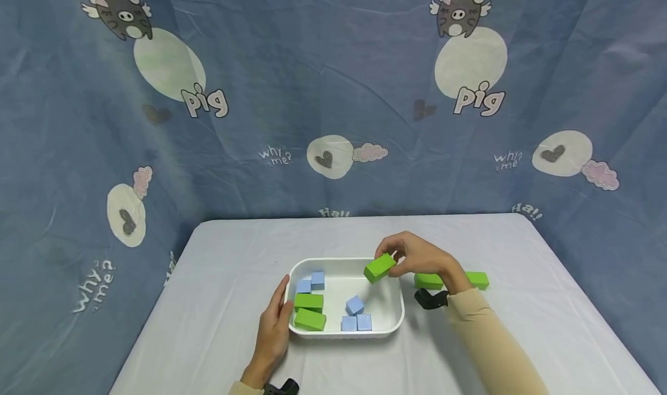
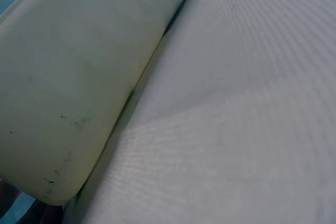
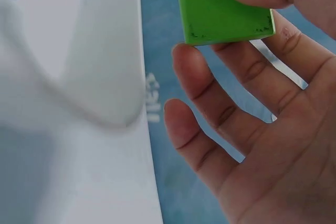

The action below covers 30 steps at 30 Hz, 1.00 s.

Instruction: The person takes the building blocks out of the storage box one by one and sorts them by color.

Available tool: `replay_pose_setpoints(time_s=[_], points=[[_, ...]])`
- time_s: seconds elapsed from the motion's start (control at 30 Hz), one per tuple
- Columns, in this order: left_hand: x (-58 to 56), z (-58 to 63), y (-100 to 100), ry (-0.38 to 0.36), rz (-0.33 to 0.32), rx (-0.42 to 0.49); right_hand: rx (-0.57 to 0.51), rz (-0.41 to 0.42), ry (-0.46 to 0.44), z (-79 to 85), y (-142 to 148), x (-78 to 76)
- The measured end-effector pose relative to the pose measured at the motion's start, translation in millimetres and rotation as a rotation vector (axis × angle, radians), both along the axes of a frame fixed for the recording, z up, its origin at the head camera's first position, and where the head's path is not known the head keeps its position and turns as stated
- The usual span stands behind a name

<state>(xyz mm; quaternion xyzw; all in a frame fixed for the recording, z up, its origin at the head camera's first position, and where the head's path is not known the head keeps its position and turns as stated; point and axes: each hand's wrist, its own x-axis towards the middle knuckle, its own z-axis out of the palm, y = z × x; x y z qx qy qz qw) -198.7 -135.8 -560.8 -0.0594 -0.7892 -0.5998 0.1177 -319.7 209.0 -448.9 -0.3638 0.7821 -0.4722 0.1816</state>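
Note:
A white tray [image 1: 346, 334] lies on the table, and my left hand [image 1: 272, 331] rests along its left side, with straight fingers against the outer wall and the thumb by the rim. My right hand [image 1: 417, 255] holds a green block [image 1: 379, 268] above the tray's right back corner. The right wrist view shows the thumb and fingers pinching this green block [image 3: 220, 14]. Two more green blocks [image 1: 310, 319] sit at the left inside the tray, with two blue cubes [image 1: 317, 280] behind them. Three blue cubes [image 1: 355, 306] are grouped near the front, right of the middle.
Green blocks [image 1: 428, 281] lie on the white-covered table [image 1: 219, 302] right of the tray, partly hidden by the right wrist. Black wrist devices [image 1: 431, 299] are worn on both arms. A blue printed cloth [image 1: 271, 94] hangs behind the table and at its sides.

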Motion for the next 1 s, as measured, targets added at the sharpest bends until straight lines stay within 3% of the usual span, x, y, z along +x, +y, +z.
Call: replay_pose_setpoints(time_s=[0.23, 1.0], points=[[0.9, 0.0, -4.1, 0.005, 0.024, 0.005, 0.001, -0.070, 0.010, -2.9, 30.6, 3.1], [-1.6, -2.5, 0.7, 0.008, 0.002, 0.015, 0.080, -0.321, 0.005, -5.8, 148.6, 33.3]])
